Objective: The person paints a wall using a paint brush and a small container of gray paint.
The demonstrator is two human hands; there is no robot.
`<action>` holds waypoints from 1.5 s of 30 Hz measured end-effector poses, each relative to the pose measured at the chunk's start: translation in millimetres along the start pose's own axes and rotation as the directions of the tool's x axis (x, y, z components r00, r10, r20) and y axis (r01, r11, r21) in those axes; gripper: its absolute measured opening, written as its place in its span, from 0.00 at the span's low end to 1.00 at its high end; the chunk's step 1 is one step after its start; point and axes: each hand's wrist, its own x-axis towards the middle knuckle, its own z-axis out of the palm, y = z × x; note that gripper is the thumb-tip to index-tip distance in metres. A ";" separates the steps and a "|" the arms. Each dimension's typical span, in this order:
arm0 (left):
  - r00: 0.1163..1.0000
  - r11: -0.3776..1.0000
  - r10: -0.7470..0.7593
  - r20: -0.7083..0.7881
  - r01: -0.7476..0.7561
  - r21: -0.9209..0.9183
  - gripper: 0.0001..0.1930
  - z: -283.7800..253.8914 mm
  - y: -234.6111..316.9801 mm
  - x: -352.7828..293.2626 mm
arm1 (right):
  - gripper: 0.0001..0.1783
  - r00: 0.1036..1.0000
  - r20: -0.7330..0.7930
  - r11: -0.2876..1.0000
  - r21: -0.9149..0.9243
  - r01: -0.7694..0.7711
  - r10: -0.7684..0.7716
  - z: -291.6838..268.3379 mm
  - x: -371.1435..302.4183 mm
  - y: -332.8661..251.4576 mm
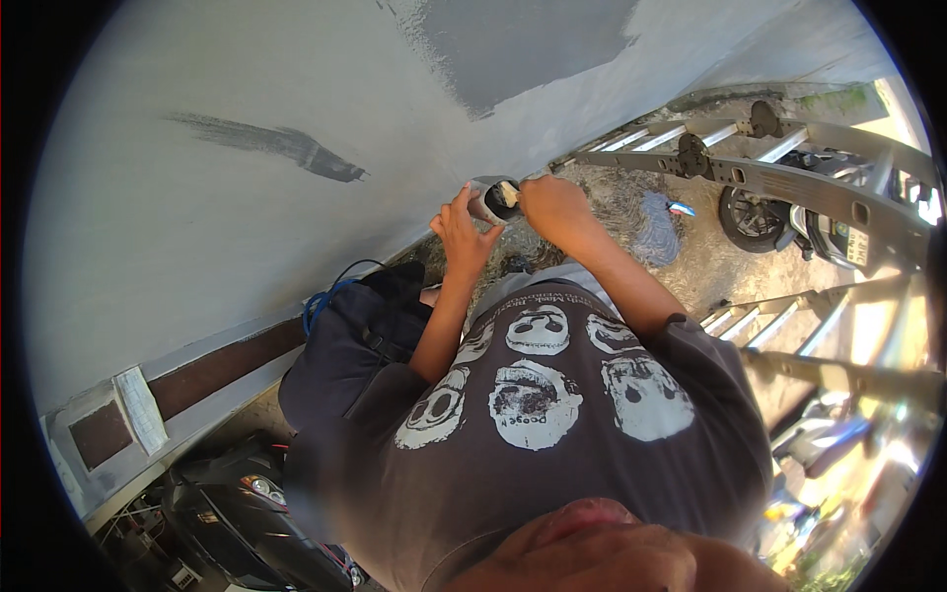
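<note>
My left hand (461,235) is wrapped round a small cylindrical can (481,208), thumb on the near side and fingers on the far side. The can is tilted so its dark inside shows, and grey smears mark its outside. Closed beside the rim is my right hand (554,209), gripping a paintbrush (509,194). A pale part of the brush shows in the can's mouth; its tip is hidden inside. Just ahead stands a light grey wall (247,79), bearing a darker grey patch (513,44) and a dark brushed streak (276,143).
On the right, an aluminium ladder (750,168) runs across, with another ladder section (789,326) nearer me. A motorcycle (804,222) is parked behind it. A dark bag (345,345) with a blue cord is at my left, above a black motor scooter (232,503). Bluish netting (654,229) lies on the ground.
</note>
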 end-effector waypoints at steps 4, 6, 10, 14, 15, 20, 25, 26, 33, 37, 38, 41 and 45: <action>1.000 1.000 -0.009 -0.006 0.009 -0.009 0.59 -1.8 -4.6 0.1 | 0.13 0.999 0.052 0.999 -0.039 0.013 -0.011 -9.3 -5.7 1.0; 1.000 1.000 -0.019 -0.009 0.019 0.012 0.60 -4.0 -7.5 -2.0 | 0.12 1.000 -0.013 0.999 0.027 0.017 -0.016 -18.9 -11.6 -3.1; 0.999 0.999 -0.044 -0.025 0.044 0.002 0.60 -9.9 -10.7 -2.1 | 0.10 0.999 -0.024 0.997 0.073 0.031 -0.029 -51.9 -28.7 -16.1; 0.997 0.999 -0.043 -0.059 0.043 -0.005 0.57 -15.1 -13.9 -3.0 | 0.11 0.990 -0.088 0.994 0.008 0.108 -0.107 -56.7 -34.0 -15.1; 0.997 0.999 -0.037 -0.062 0.037 -0.003 0.57 -16.1 -14.9 -3.4 | 0.11 0.984 -0.101 0.989 -0.007 0.147 -0.147 -56.4 -34.7 -13.8; 0.998 0.999 -0.034 -0.051 0.035 0.005 0.58 -20.3 -19.9 -3.0 | 0.11 0.972 -0.139 0.981 -0.037 0.188 -0.192 -56.5 -36.8 -10.1; 1.000 1.000 0.004 -0.023 -0.005 -0.017 0.57 -12.0 -18.3 2.4 | 0.09 0.991 -0.127 0.999 -0.018 0.047 -0.049 -48.5 -42.3 -2.9; 1.000 1.000 0.014 -0.003 -0.014 -0.020 0.57 -8.9 -17.8 4.5 | 0.09 0.990 -0.141 1.000 -0.007 0.022 -0.023 -46.3 -44.9 -1.3; 0.986 0.995 0.098 0.133 -0.100 0.005 0.49 7.6 -12.4 21.1 | 0.10 0.989 -0.104 0.992 -0.068 -0.109 0.102 -54.7 -60.9 12.7; 0.979 0.990 0.140 0.145 -0.137 -0.035 0.44 14.4 -8.6 27.3 | 0.09 0.986 -0.091 0.983 -0.108 -0.148 0.139 -61.6 -67.7 18.9; 0.977 0.990 0.141 0.161 -0.136 -0.043 0.44 14.6 -8.1 27.9 | 0.09 0.986 -0.090 0.982 -0.113 -0.149 0.140 -64.5 -69.6 20.0; 0.973 0.990 0.141 0.183 -0.134 -0.049 0.42 15.6 -9.2 28.2 | 0.09 0.985 -0.096 0.982 -0.110 -0.154 0.143 -66.9 -74.2 24.7; 0.976 0.988 0.150 0.157 -0.144 -0.054 0.41 19.1 -14.2 28.3 | 0.09 0.986 -0.099 0.985 -0.104 -0.141 0.131 -67.8 -74.0 32.5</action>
